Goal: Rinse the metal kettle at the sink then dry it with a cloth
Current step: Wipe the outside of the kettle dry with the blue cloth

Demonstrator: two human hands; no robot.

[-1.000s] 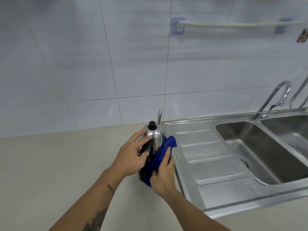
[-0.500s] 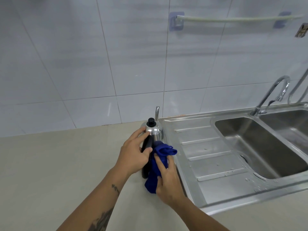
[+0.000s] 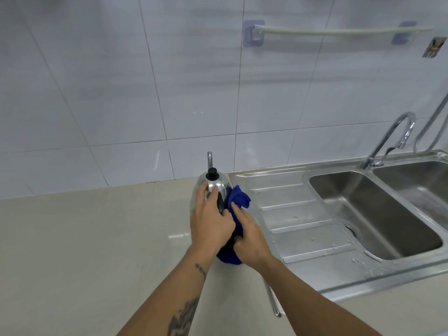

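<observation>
- Cloth has shifted from kettle base up its right side; drying underway.
- L hand wrapped on kettle, steadying.
- R hand closed on cloth.

Left hand clasped in a grip, right hand pressing beside it.

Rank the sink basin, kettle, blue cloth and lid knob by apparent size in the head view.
1. Sink basin
2. Kettle and blue cloth: both partly hidden by the hands, so their order is unsure.
3. Lid knob
</observation>
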